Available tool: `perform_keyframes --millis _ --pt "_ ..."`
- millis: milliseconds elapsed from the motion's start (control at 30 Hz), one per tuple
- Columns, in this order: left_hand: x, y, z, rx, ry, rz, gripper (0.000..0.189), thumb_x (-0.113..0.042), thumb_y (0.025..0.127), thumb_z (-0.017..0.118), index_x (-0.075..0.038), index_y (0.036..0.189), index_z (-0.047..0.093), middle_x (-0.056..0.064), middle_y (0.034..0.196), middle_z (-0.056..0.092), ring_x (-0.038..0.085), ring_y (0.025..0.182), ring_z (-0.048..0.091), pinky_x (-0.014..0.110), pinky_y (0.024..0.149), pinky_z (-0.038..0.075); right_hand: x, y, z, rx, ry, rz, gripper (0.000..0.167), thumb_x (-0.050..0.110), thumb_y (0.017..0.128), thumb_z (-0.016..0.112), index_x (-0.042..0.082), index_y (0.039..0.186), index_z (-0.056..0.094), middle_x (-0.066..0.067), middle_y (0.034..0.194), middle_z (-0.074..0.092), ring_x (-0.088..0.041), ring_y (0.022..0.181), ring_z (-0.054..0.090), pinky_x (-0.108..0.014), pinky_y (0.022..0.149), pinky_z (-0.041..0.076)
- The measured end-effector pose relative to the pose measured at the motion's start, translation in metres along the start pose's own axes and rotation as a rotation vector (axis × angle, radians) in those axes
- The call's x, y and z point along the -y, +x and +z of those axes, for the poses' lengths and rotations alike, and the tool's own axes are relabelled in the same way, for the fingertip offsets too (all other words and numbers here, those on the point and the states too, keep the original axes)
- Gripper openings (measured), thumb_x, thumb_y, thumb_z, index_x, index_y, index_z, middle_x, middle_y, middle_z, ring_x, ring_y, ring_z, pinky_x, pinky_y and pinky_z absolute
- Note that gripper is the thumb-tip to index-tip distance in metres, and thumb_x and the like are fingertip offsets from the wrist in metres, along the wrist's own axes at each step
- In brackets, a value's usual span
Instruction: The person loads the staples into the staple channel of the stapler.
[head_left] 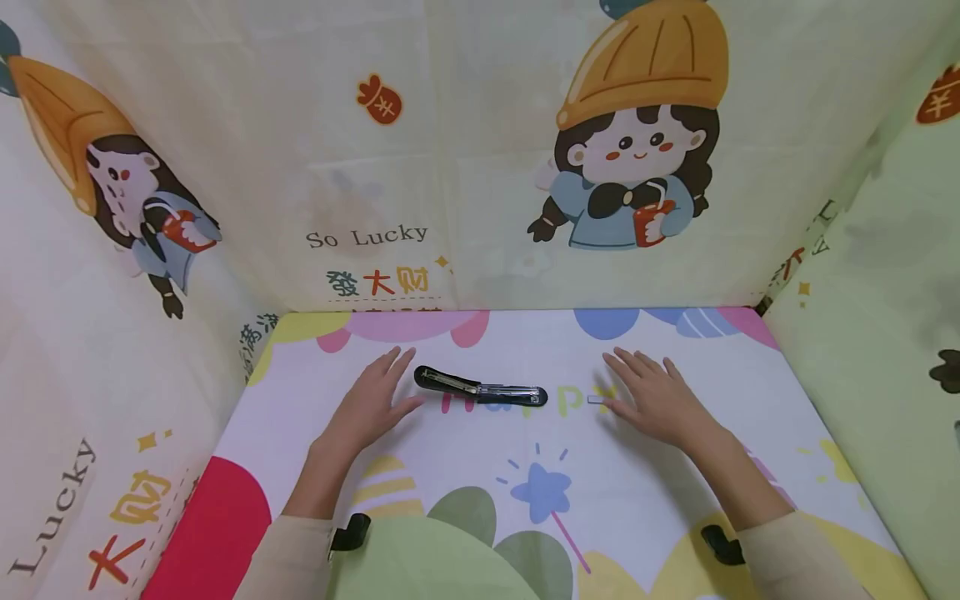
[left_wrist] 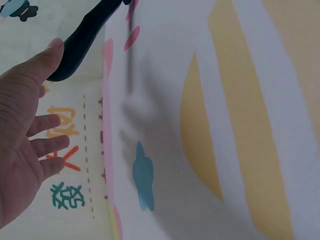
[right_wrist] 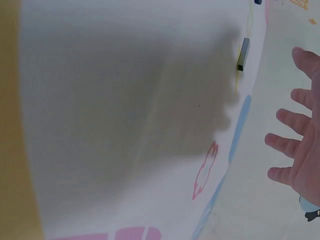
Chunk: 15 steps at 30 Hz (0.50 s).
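A black stapler (head_left: 480, 390) lies opened out flat on the table, its metal tray showing along its length. My left hand (head_left: 375, 404) hovers at the stapler's left end with fingers extended; in the left wrist view the thumb is close to the dark stapler (left_wrist: 85, 40), and I cannot tell whether they touch. On the right, a small strip of staples (head_left: 596, 400) lies on the table, also seen as a grey bar (right_wrist: 243, 54) in the right wrist view. Spread and holding nothing, my right hand (head_left: 656, 400) is just right of the strip.
The table cover (head_left: 480, 450) is white with printed shapes and letters. Patterned cloth walls (head_left: 480, 167) enclose the table at the back and both sides. Each wrist carries a black strap piece, such as the left one (head_left: 351, 532).
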<state>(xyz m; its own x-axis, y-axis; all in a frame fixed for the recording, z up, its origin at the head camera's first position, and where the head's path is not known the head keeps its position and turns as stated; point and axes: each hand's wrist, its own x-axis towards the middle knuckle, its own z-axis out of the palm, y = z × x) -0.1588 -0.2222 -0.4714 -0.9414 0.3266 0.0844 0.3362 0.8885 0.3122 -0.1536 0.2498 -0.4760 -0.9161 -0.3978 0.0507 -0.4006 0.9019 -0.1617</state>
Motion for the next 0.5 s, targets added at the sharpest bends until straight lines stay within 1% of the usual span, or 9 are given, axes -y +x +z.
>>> perform_keyframes --millis 133,300,367,500 --pt "-0.005 0.004 0.003 0.018 -0.09 0.001 0.084 -0.034 0.092 0.079 -0.012 0.161 0.035 0.022 0.163 0.036 0.044 0.147 0.039 0.061 0.118 0.038 0.0 0.004 0.001 -0.001 0.027 -0.058 0.071 0.044 0.099 0.065 0.009 0.156 0.043 -0.02 0.159 0.045 -0.047 0.141 0.046 -0.076 0.111 0.033" --pt "-0.009 0.007 0.007 0.037 -0.172 0.0 0.083 -0.032 0.092 0.08 -0.012 0.16 0.036 0.02 0.162 0.04 0.042 0.147 0.041 0.059 0.119 0.038 -0.002 0.011 0.01 -0.006 0.096 -0.118 0.07 0.038 0.095 0.072 0.008 0.154 0.047 -0.021 0.155 0.049 -0.046 0.139 0.049 -0.068 0.111 0.04" --pt "-0.011 0.008 0.008 0.038 -0.207 -0.001 0.083 -0.032 0.092 0.08 -0.012 0.16 0.037 0.017 0.161 0.042 0.039 0.148 0.04 0.057 0.12 0.037 -0.002 0.013 0.014 0.001 0.123 -0.123 0.07 0.036 0.093 0.075 0.008 0.152 0.049 -0.02 0.153 0.052 -0.047 0.137 0.051 -0.065 0.111 0.042" --pt "-0.012 0.011 0.012 0.033 -0.293 -0.005 0.081 -0.029 0.092 0.08 -0.012 0.159 0.039 0.013 0.16 0.045 0.035 0.149 0.04 0.054 0.122 0.036 -0.001 0.018 0.021 0.041 0.156 -0.111 0.071 0.034 0.091 0.078 0.011 0.152 0.051 -0.018 0.15 0.054 -0.045 0.136 0.052 -0.066 0.109 0.043"
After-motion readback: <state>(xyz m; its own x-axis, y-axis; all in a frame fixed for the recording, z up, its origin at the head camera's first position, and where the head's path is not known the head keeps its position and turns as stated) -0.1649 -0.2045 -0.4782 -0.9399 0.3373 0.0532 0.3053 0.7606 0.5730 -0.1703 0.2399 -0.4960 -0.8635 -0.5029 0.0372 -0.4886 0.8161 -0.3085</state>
